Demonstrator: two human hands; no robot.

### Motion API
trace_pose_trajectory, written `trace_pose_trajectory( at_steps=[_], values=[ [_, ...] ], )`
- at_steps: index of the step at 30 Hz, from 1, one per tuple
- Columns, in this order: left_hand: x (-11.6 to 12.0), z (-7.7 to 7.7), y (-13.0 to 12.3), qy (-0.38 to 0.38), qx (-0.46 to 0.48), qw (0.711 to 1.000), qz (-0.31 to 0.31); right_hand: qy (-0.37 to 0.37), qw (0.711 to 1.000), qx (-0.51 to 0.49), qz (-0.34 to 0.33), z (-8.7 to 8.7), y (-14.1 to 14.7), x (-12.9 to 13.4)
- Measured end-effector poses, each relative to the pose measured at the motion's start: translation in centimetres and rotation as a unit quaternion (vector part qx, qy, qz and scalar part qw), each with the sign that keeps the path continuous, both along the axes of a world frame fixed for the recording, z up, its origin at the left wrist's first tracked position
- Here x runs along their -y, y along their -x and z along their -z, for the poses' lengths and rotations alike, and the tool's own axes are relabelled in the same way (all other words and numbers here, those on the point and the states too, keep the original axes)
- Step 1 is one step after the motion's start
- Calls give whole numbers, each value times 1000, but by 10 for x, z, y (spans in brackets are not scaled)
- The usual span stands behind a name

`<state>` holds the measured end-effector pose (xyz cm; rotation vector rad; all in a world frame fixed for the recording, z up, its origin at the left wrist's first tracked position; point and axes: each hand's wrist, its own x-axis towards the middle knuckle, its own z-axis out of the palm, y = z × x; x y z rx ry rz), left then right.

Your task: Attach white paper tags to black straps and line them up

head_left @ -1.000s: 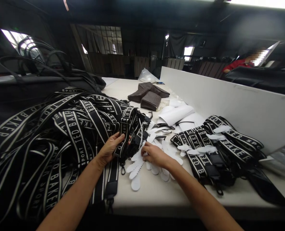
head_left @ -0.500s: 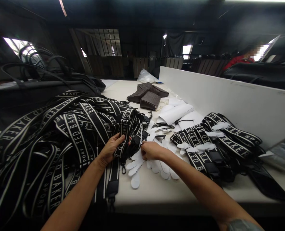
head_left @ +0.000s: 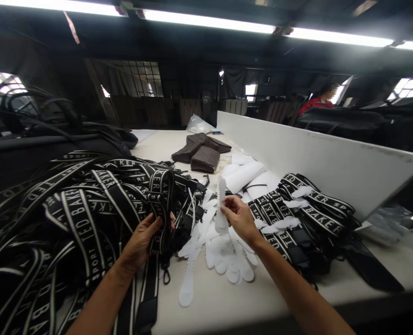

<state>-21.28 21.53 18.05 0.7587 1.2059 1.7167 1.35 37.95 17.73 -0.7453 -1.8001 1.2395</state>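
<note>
My left hand (head_left: pixel 141 239) is closed round a folded black strap (head_left: pixel 160 195) with white lettering, at the right side of a large heap of such straps (head_left: pixel 84 218). My right hand (head_left: pixel 240 216) pinches a white toothed strip (head_left: pixel 221 204), held upright above the table. Below it lie many loose white strips (head_left: pixel 227 260), spread like a fan. To the right of my right hand, folded straps with white strips around them (head_left: pixel 290 218) are stacked.
Dark brown quilted bags (head_left: pixel 205 158) and white paper sheets (head_left: pixel 243 176) lie farther back on the table (head_left: pixel 209 307). A white board (head_left: pixel 307 149) stands along the right. Black bags (head_left: pixel 52 144) are piled at the left. Beyond the board is a person in red (head_left: pixel 316 104).
My right hand has lifted a white strip out of the loose ones and raised it. My left hand still holds the folded strap. The view has tilted up and shifted right.
</note>
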Motion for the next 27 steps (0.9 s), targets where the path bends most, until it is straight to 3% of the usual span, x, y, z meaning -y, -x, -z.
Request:
trace_pose_trajectory(
  at_steps=[2, 5, 9, 11, 14, 16, 18, 21, 24, 27],
  values=[
    [-1, -1, 0, 14, 0, 1000, -10, 41, 999, -16, -12, 7, 4, -5],
    [-6, -9, -3, 35, 3, 999, -34, 34, 999, -15, 2, 11, 4, -7],
    [-22, -35, -18, 35, -52, 998, -12, 37, 996, -67, 49, 1, 2, -3],
    [-33, -49, -31, 16, -101, 994, 24, 106, 985, -126, 51, -7, 5, 0],
    [-49, -58, -55, -38, -175, 981, 71, 246, 942, -223, 55, -13, 13, 5],
    [-56, -50, -69, -49, -186, 977, 97, 320, 902, -288, 34, -11, 17, 10],
    [-61, -33, -77, -15, -157, 978, 133, 371, 867, -331, 1, -6, 19, 15],
    [-64, -3, -82, 49, -85, 980, 172, 451, 832, -321, -31, 5, 20, 21],
    [-64, 12, -84, 61, -34, 986, 153, 500, 819, -278, -42, 13, 20, 25],
    [-62, 9, -83, 69, -22, 989, 133, 479, 840, -251, -42, 12, 16, 29]
  ],
)
